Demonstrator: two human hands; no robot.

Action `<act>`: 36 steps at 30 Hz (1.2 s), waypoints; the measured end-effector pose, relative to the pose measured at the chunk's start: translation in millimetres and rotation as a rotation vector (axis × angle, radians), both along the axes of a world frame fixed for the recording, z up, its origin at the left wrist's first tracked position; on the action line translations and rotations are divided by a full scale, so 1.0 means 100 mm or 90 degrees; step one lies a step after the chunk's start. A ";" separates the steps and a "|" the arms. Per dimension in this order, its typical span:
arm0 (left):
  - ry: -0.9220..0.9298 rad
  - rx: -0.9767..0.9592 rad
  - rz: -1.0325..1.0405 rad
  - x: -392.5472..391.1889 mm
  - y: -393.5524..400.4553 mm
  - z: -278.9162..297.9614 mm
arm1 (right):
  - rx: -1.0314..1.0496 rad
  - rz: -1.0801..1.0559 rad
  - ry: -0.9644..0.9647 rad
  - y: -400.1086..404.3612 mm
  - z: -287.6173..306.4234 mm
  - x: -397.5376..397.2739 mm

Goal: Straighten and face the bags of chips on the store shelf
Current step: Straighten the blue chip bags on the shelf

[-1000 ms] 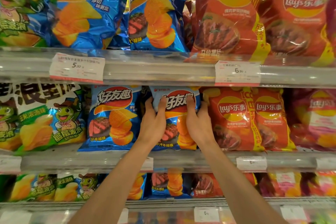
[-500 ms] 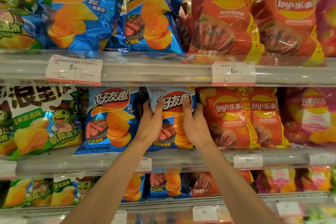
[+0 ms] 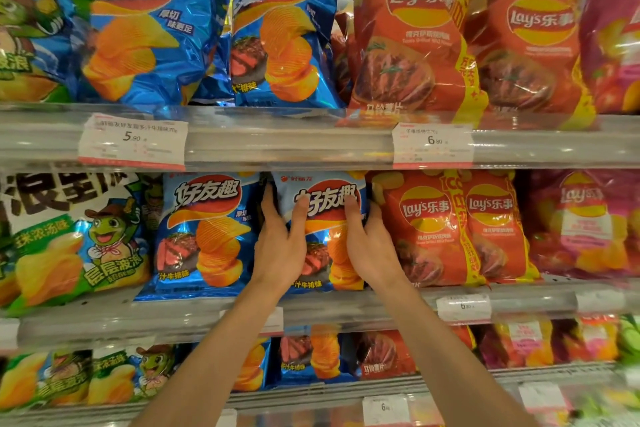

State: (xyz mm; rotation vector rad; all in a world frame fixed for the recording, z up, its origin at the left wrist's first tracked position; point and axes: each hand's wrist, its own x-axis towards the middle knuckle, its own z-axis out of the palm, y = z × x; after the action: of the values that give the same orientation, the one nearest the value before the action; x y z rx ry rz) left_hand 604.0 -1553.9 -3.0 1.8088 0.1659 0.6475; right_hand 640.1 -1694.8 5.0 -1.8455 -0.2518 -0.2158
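Your left hand (image 3: pixel 280 246) and right hand (image 3: pixel 372 246) grip the blue chip bag (image 3: pixel 322 218) by its sides on the middle shelf (image 3: pixel 346 305); next, square it upright, label forward.

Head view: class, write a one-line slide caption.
Both hands, left hand and right hand, grip a blue chip bag on the middle shelf.

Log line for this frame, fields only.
stage: facing | left hand: grips blue bag | right hand: grips blue bag | place: middle shelf

held bag (image 3: pixel 320 218) between neighbouring bags (image 3: pixel 204 236).
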 end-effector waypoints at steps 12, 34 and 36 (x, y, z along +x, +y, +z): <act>-0.118 0.575 0.019 -0.09 0.00 -0.11 | -0.746 -0.228 -0.406 -0.69 0.03 -0.09; -0.082 0.333 -0.022 -0.21 0.14 -0.21 | -0.388 -0.051 -0.414 -0.21 -0.12 -0.30; -0.049 0.328 -0.039 -0.19 0.16 -0.21 | -0.422 -0.022 -0.346 -0.10 -0.21 -0.28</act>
State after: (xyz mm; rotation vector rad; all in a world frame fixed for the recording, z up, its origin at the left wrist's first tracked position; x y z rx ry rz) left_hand 585.3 -1538.3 -24.0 2.2657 -0.1210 0.7625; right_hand 612.0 -1705.0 -16.0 -2.4171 -0.7371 -0.7305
